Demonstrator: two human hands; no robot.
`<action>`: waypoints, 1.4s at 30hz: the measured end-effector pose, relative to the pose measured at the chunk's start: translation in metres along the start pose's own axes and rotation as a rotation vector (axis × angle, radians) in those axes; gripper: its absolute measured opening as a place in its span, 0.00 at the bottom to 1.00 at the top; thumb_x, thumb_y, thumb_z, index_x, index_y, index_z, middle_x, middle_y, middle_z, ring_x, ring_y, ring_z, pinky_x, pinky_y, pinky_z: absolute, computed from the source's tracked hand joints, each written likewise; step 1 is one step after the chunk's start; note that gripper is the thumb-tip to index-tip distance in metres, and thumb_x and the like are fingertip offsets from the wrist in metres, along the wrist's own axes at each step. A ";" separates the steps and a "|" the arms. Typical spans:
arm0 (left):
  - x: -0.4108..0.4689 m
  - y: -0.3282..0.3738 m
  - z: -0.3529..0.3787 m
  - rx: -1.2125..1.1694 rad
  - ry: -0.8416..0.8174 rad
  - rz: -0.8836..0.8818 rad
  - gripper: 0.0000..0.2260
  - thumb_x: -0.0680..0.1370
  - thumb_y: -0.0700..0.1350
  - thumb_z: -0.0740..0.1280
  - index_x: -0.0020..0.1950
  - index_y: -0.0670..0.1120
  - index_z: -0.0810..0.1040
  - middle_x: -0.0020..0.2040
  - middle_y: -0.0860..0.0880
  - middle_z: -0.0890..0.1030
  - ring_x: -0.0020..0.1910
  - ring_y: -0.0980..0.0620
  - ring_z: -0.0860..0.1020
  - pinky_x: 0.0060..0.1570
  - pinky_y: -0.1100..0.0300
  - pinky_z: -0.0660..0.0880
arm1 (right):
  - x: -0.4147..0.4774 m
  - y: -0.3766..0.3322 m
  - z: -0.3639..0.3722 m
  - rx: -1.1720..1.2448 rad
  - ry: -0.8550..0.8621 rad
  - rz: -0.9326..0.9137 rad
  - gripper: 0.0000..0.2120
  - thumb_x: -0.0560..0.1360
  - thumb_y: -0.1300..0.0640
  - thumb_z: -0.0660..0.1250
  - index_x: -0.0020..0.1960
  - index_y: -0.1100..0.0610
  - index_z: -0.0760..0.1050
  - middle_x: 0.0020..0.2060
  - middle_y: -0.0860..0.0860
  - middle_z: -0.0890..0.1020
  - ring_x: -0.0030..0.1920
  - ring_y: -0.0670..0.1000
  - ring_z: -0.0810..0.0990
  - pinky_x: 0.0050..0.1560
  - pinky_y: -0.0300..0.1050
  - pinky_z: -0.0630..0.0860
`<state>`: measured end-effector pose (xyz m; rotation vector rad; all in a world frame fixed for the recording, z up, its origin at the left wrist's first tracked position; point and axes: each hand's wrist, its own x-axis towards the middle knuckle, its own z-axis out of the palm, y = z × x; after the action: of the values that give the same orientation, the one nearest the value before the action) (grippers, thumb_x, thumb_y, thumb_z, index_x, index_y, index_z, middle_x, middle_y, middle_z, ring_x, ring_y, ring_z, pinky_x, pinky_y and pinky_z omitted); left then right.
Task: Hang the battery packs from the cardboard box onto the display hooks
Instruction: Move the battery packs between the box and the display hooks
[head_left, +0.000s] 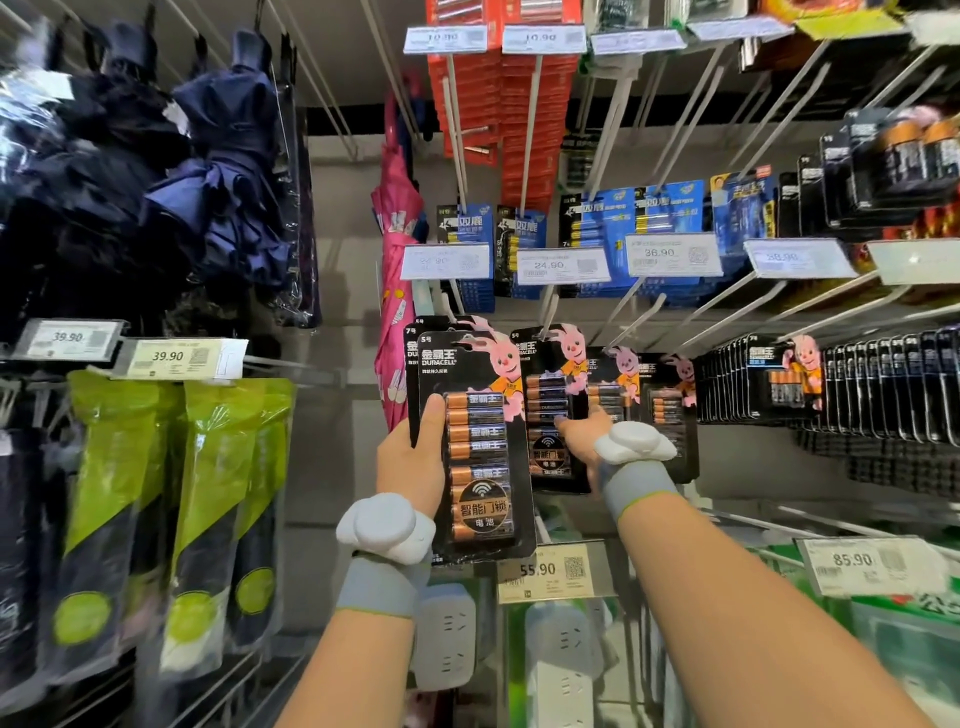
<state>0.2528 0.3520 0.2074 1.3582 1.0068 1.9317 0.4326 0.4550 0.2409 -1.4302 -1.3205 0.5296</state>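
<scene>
Dead center, my left hand (410, 457) grips an upright battery pack (480, 467), hole end at 12 o'clock just under the hook (450, 305), right hand (582, 441) pinching the hung pack (545, 395) at 3 o'clock.

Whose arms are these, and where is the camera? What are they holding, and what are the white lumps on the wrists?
These are a person's two arms in a shop. The camera sits on the person's head and looks forward and down, so you see what they see. There is only this one picture.

The left hand grips a pack of batteries, with the thumb on its front, and holds it up to the rack. The right hand holds a second pack, which seems to hang on a hook. More packs hang to the right, and there are price tags in front. Umbrellas hang on the left.

The white lumps are gadgets strapped on grey wristbands. The picture doesn't show what they do.
</scene>
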 end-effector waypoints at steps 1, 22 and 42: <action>0.000 0.000 0.000 0.004 -0.003 0.001 0.19 0.79 0.57 0.61 0.52 0.41 0.79 0.43 0.45 0.84 0.44 0.48 0.83 0.50 0.53 0.77 | 0.000 0.002 0.000 -0.014 0.014 0.007 0.33 0.79 0.49 0.61 0.77 0.61 0.53 0.73 0.60 0.64 0.72 0.64 0.64 0.72 0.57 0.62; 0.001 -0.005 0.020 0.015 -0.032 0.038 0.14 0.80 0.56 0.61 0.43 0.48 0.79 0.44 0.48 0.84 0.46 0.48 0.82 0.56 0.52 0.76 | -0.003 0.003 0.000 -0.126 -0.089 0.079 0.28 0.82 0.49 0.54 0.75 0.66 0.56 0.74 0.60 0.64 0.73 0.60 0.64 0.71 0.52 0.63; -0.008 -0.006 0.038 -0.049 -0.072 0.066 0.11 0.79 0.54 0.64 0.49 0.48 0.80 0.48 0.49 0.84 0.51 0.49 0.82 0.58 0.52 0.75 | -0.095 -0.030 -0.030 0.378 -0.161 -0.359 0.16 0.74 0.41 0.67 0.50 0.54 0.76 0.46 0.53 0.83 0.49 0.52 0.82 0.54 0.52 0.78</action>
<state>0.2912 0.3585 0.2056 1.4387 0.8853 1.9275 0.4185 0.3517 0.2463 -0.8333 -1.4726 0.6216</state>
